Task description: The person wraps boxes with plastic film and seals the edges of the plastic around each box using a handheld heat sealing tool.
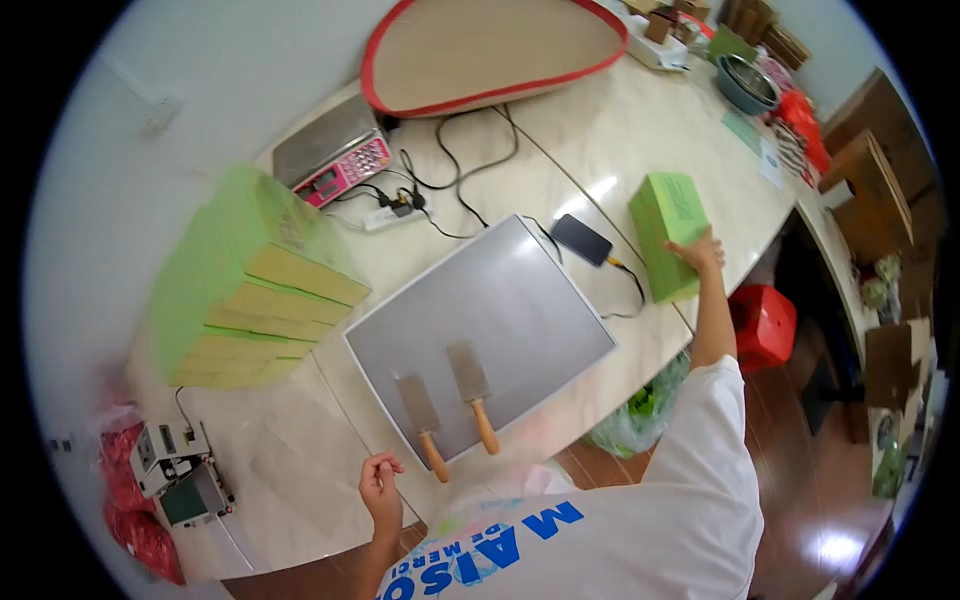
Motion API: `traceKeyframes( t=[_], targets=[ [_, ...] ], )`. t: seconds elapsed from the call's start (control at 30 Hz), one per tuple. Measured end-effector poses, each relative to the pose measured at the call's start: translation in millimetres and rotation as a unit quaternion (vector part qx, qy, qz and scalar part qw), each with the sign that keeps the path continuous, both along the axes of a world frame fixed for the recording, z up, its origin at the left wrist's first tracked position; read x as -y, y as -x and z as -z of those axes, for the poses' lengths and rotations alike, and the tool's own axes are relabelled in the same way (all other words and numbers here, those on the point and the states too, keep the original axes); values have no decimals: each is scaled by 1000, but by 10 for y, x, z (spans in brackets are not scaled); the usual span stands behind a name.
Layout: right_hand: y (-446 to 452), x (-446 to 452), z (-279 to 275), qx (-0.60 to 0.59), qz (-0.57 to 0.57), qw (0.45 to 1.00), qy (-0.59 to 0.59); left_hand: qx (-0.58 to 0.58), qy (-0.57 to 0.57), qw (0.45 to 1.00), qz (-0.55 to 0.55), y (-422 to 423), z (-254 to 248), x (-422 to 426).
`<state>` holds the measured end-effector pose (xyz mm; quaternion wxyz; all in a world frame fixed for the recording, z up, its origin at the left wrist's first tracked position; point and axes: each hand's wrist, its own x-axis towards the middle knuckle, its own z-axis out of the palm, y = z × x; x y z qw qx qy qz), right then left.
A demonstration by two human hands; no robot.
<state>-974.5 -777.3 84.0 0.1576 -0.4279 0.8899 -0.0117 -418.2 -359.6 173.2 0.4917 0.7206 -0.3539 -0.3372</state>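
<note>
A long green box (655, 235) lies on the marble-patterned table to the right. My right hand (700, 252) grips its near right edge, thumb across the top and fingers over the far side. My left hand (380, 485) hangs by the table's front edge with loosely curled fingers and nothing visible in them. Close to it, two flat metal spatulas with wooden handles, the left spatula (420, 405) and the right spatula (470, 380), rest on a grey flat panel (510, 300) with a white rim. Their handles point toward me.
Several green boxes (250, 280) are stacked at left. Behind the panel are a pink-keypad scale (335, 150), a power strip (393, 215) with cables, and a phone (582, 240). A red-rimmed tray (490, 55) stands at the back; a small machine (180, 470) sits left. A red stool (763, 325) is below right.
</note>
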Motion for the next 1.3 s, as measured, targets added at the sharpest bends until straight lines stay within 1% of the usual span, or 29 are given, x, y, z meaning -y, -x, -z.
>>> traceKeyframes(
  t=[0.03, 0.1, 0.2, 0.23, 0.27, 0.33, 0.4, 0.47, 0.53, 0.63, 0.67, 0.7, 0.73, 0.77, 0.8, 0.83, 0.9, 0.93, 0.97, 1.0, 1.03, 1.1, 1.13, 1.17, 1.23, 1.27, 1.3],
  targets=[
    [10, 34, 5, 26, 3, 1000, -17, -8, 1, 1000, -5, 22, -29, 28],
    [-2, 68, -34, 36, -8, 999, -16, 15, 0, 1000, -14, 27, -43, 108],
    [-46, 19, 44, 23, -18, 999, 14, -4, 10, 1000, -13, 64, -16, 311],
    [-60, -2, 103, -4, -17, 999, 42, -5, 13, 1000, -17, 78, -15, 380],
    [-63, -37, 148, -33, -15, 997, 68, 3, 22, 1000, -1, 93, -23, 453],
    [-81, -81, 175, -34, -15, 996, 80, 8, 35, 999, 11, 109, -67, 580],
    [-123, -157, 133, -24, -13, 994, 103, 54, 3, 997, 55, 109, -187, 632],
    [-194, -279, 108, -42, 1, 994, 103, 50, 9, 998, 46, 111, -283, 604],
    [-272, -446, 28, -23, 21, 993, 117, 51, 23, 998, 32, 64, -279, 514],
    [-362, -772, -90, 83, 10, 971, 225, 41, 42, 998, 7, 15, -169, 314],
    [-361, -870, -69, 108, -40, 946, 302, -21, 41, 999, 8, 26, -165, 262],
    [-476, -997, -223, 177, -69, 917, 351, -85, 41, 995, 13, 41, -152, 224],
    [-591, -1122, -355, 204, -122, 889, 391, -91, 47, 995, 4, 51, -129, 207],
    [-723, -1270, -502, 230, -173, 857, 426, -128, 24, 991, 35, 49, -111, 196],
    [-920, -1422, -735, 255, -220, 836, 434, -167, 0, 984, 67, 51, -98, 189],
    [-1154, -1567, -982, 279, -265, 812, 439, -176, 4, 982, 61, 63, -80, 207],
    [-1642, -1892, -1368, 308, -363, 765, 434, -319, -50, 931, 171, 79, -81, 258],
    [-1914, -2085, -1510, 324, -396, 745, 427, -331, -46, 928, 167, 100, -129, 284],
    [-2181, -2269, -1631, 340, -429, 725, 418, -457, -97, 856, 220, 127, -200, 315],
    [-2436, -2413, -1750, 300, -503, 679, 443, -570, -143, 763, 270, 132, -274, 315],
    [-2673, -2559, -1834, 260, -573, 625, 463, -582, -134, 758, 264, 137, -385, 272],
    [-3110, -2930, -1897, 105, -653, 585, 470, -697, -171, 617, 323, 66, -585, 77],
    [-3282, -3076, -1768, 132, -669, 539, 494, -733, -112, 574, 347, -29, -543, -57],
    [-3446, -3195, -1630, 138, -687, 527, 482, -744, -94, 572, 334, -179, -511, -193],
    [-3815, -3489, -1447, 65, -707, 460, 533, -764, -1, 553, 331, -492, -385, -564],
    [-4053, -3613, -1472, 122, -706, 447, 536, -774, 19, 550, 314, -548, 25, -753],
    [-4222, -3751, -1504, 129, -723, 434, 522, -625, 145, 729, 241, -591, 660, -870]
  ],
)
